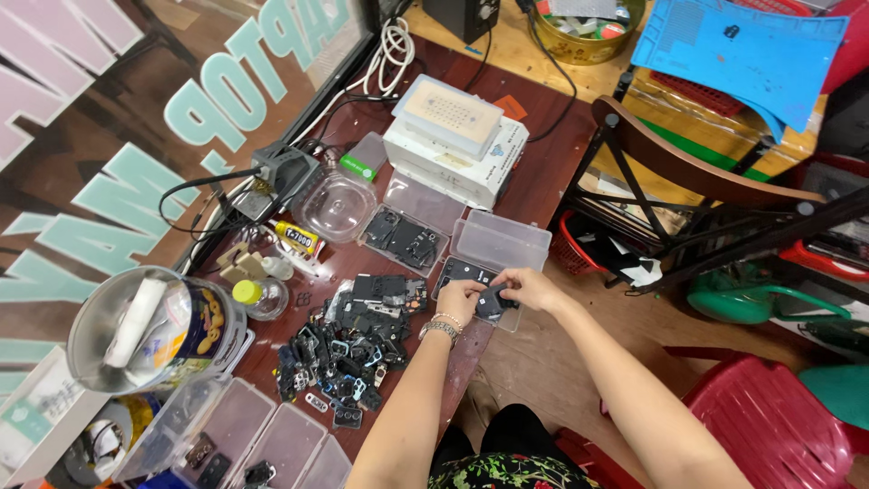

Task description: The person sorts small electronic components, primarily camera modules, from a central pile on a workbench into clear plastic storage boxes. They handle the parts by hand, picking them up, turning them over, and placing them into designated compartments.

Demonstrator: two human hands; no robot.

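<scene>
Small black plastic part (490, 302), angular, matte

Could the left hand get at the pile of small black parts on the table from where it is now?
Probably yes. The left hand sits just right of the pile of black parts, nothing lying between, though it is busy holding a small black part with the right hand.

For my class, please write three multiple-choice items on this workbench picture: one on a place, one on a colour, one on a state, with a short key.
1. Where does the heap of small black parts lie?
A. left of the hands
B. on the red chair
C. in the tin

2. What colour is the mat at top right?
A. green
B. blue
C. white

3. What are the left hand and right hand doing?
A. resting flat
B. together holding a small black part
C. each lifting a box

Key: A, heap beside the left wrist; B, clearly blue; B, both hands' fingers grip it.
</scene>
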